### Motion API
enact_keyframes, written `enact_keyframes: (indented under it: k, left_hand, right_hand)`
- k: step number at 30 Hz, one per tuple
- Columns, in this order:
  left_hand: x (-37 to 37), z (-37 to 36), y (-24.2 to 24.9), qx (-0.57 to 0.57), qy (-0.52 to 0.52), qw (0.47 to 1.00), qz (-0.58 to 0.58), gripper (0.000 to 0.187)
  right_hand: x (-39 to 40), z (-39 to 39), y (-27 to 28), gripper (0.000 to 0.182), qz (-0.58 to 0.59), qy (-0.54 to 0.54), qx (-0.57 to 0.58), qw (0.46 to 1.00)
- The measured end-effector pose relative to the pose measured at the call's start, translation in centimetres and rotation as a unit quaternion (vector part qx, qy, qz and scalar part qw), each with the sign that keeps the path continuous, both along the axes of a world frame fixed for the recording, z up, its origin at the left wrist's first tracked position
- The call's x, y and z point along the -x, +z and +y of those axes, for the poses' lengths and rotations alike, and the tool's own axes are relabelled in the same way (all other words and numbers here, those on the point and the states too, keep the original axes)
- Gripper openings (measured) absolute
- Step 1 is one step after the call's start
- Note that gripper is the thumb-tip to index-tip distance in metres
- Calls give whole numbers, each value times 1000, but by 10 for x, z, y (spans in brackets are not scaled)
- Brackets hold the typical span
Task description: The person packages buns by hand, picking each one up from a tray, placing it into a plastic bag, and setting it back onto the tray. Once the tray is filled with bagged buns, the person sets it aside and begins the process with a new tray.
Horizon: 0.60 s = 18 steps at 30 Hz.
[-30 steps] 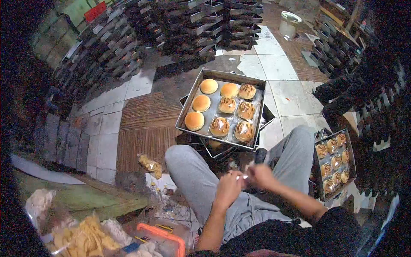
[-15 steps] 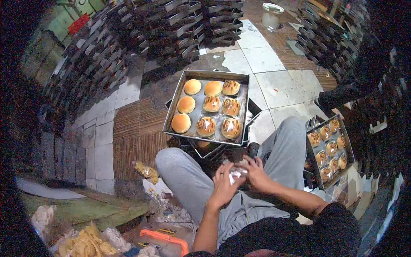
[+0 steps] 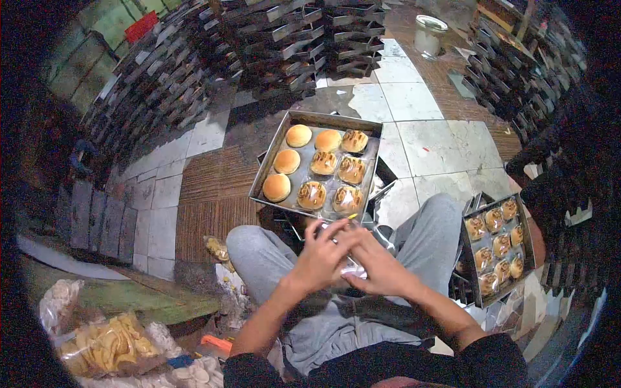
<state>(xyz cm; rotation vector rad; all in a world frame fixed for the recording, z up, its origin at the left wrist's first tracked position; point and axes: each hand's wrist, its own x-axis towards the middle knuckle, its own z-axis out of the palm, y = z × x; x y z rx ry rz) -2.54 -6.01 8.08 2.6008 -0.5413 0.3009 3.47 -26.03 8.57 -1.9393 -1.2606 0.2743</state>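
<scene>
My left hand (image 3: 321, 255) and my right hand (image 3: 380, 266) meet over my lap, fingers bent around shiny clear plastic bags (image 3: 353, 266). The fingers overlap, so how much plastic each hand grips is partly hidden. Just beyond my fingertips stands a square metal tray (image 3: 257, 187) of round buns. Plain golden buns (image 3: 286, 161) line its left side. Buns with brown-striped tops in clear wrapping (image 3: 312, 194) fill the middle and right. A small yellow bit (image 3: 352, 216) shows at the tray's near edge, close to my fingers.
A second tray (image 3: 475, 275) of wrapped buns stands beyond my right knee. Tall stacks of dark trays (image 3: 284, 39) line the back. A white bucket (image 3: 428, 39) stands far right. Bags of yellow pieces (image 3: 116, 343) lie at lower left, near an orange handle (image 3: 217, 343).
Both hands have moved up and forward, nearer the tray, and now overlap with the plastic between them. The view has shifted slightly; the buns keep their places in the tray.
</scene>
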Motion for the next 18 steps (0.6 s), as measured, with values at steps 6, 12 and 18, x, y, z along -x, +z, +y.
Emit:
enact_keyframes:
  k: [6, 12, 18]
  left_hand:
    - [-30, -18, 8, 284, 241, 922, -110, 58]
    - [-66, 69, -53, 720, 341, 603, -43, 56]
    - [-57, 113, -45, 799, 349, 489, -29, 42]
  right_hand:
    - [-7, 48, -15, 110, 47, -50, -53, 996]
    - [-14, 125, -12, 56, 157, -35, -80, 984]
    - [-243, 219, -161, 39, -143, -212, 60, 965]
